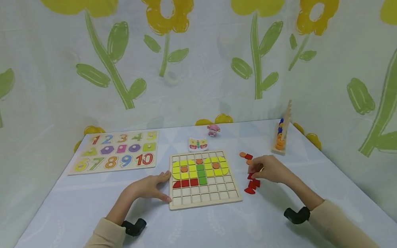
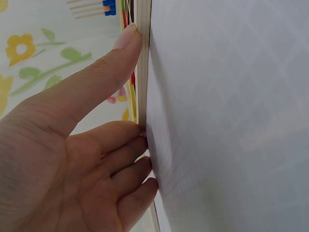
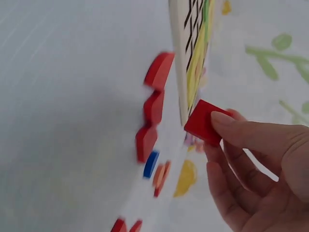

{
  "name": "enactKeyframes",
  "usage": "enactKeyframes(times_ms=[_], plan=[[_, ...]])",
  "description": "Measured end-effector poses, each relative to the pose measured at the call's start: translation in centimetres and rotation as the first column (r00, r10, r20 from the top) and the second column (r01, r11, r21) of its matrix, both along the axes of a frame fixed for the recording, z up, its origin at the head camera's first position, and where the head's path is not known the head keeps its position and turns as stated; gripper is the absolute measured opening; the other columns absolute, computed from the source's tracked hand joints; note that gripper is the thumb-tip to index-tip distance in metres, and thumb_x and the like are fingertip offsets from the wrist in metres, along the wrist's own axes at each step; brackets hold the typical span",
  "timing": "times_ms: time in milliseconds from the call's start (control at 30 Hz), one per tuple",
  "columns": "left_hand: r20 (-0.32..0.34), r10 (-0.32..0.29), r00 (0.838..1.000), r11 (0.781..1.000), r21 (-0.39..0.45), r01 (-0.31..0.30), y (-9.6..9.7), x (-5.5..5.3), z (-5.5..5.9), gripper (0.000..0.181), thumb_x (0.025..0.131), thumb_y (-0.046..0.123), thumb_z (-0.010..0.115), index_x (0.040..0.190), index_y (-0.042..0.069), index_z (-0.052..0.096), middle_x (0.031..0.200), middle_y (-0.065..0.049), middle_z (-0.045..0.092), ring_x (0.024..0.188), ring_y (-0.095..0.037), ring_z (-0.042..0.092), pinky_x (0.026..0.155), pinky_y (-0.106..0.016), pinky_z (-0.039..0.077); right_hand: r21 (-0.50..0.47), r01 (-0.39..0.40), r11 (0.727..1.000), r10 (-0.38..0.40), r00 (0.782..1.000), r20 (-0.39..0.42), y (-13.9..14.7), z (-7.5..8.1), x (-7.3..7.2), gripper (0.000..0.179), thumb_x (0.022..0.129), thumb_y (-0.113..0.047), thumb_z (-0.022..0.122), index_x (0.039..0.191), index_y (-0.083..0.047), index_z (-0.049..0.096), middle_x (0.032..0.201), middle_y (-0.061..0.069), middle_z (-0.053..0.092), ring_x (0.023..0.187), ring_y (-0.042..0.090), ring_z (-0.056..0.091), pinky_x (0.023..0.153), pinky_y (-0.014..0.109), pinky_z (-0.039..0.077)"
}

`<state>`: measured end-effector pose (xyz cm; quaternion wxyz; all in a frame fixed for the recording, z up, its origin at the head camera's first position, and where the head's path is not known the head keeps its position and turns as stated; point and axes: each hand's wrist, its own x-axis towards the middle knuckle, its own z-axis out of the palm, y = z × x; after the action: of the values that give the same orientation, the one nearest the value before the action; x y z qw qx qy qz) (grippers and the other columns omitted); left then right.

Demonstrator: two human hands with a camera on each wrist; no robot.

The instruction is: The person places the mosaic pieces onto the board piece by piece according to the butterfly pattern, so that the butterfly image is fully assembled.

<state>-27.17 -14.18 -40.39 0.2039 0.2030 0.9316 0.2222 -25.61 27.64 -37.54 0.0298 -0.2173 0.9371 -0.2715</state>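
Observation:
A wooden grid board (image 1: pixel 206 204) lies flat, its upper rows holding yellow, orange and green tiles with a short row of red ones (image 1: pixel 185 183) below at the left. My left hand (image 1: pixel 150 186) touches the board's left side, thumb near the front corner and fingers spread along the edge. In the left wrist view the thumb presses against the wooden edge (image 2: pixel 143 72). To the right of the board, my right hand (image 1: pixel 269 169) pinches a red square tile (image 3: pixel 198 121) between thumb and fingers. Loose red tiles (image 1: pixel 249 191) lie just under that hand.
A number puzzle (image 1: pixel 111 151) lies at the back left. Behind the board are a butterfly picture card (image 1: pixel 197 144) and a small pink figurine (image 1: pixel 214 129). A wooden bead toy (image 1: pixel 281 134) stands at the back right. An orange disc (image 1: pixel 242 154) lies right of the board.

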Motion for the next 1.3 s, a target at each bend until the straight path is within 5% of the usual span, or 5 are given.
enactKeyframes(times_ms=[367,600,867,1100,1300], plan=[[-0.007,-0.009,1.000,1.000,-0.001,0.009,-0.1,0.0,-0.2,0.098,0.074,0.044,0.081,0.151,0.008,0.032,0.156,-0.014,0.025,0.145,-0.031,0.018,0.114,-0.052,0.019,-0.072,-0.178,0.981,0.178,0.984,-0.011,-7.7,-0.8,-1.0,0.011,0.085,-0.005,0.073,0.096,-0.007,0.072,0.087,-0.003,0.069,0.076,0.011,0.060,0.071,0.021,0.054],[-0.008,-0.010,1.000,1.000,0.007,0.010,0.1,0.1,0.0,0.099,0.073,0.044,0.081,0.151,0.007,0.032,0.156,-0.015,0.025,0.145,-0.033,0.018,0.114,-0.052,0.019,-0.014,-0.170,0.985,0.170,0.985,-0.023,-11.0,-1.3,-2.3,0.011,0.086,0.000,0.070,0.094,-0.007,0.074,0.088,0.002,0.070,0.081,0.016,0.059,0.074,0.024,0.055],[-0.013,-0.005,1.000,1.000,0.011,0.005,0.1,0.1,0.2,0.099,0.073,0.042,0.082,0.150,0.007,0.033,0.156,-0.015,0.025,0.145,-0.032,0.018,0.114,-0.053,0.019,-0.012,-0.107,0.994,0.107,0.994,0.003,-11.8,-2.0,-2.9,0.011,0.084,0.000,0.073,0.090,-0.009,0.075,0.083,-0.002,0.070,0.076,0.013,0.061,0.074,0.024,0.055],[-0.007,-0.005,1.000,1.000,0.002,0.006,-0.1,0.1,0.1,0.099,0.073,0.043,0.082,0.151,0.007,0.032,0.156,-0.016,0.025,0.144,-0.033,0.018,0.114,-0.053,0.019,0.057,-0.096,0.994,0.097,0.995,-0.026,-12.0,-2.3,-2.5,0.011,0.083,-0.003,0.074,0.092,-0.009,0.079,0.086,-0.004,0.071,0.090,0.015,0.061,0.085,0.032,0.054],[-0.004,-0.007,1.000,1.000,0.007,0.007,-0.1,0.2,0.1,0.099,0.073,0.042,0.083,0.150,0.007,0.033,0.156,-0.016,0.026,0.144,-0.033,0.019,0.113,-0.054,0.020,0.024,-0.084,0.996,0.084,0.996,-0.026,-10.3,-1.2,-2.8,0.019,0.084,-0.002,0.074,0.102,-0.005,0.076,0.094,0.003,0.072,0.085,0.017,0.061,0.075,0.027,0.055]])
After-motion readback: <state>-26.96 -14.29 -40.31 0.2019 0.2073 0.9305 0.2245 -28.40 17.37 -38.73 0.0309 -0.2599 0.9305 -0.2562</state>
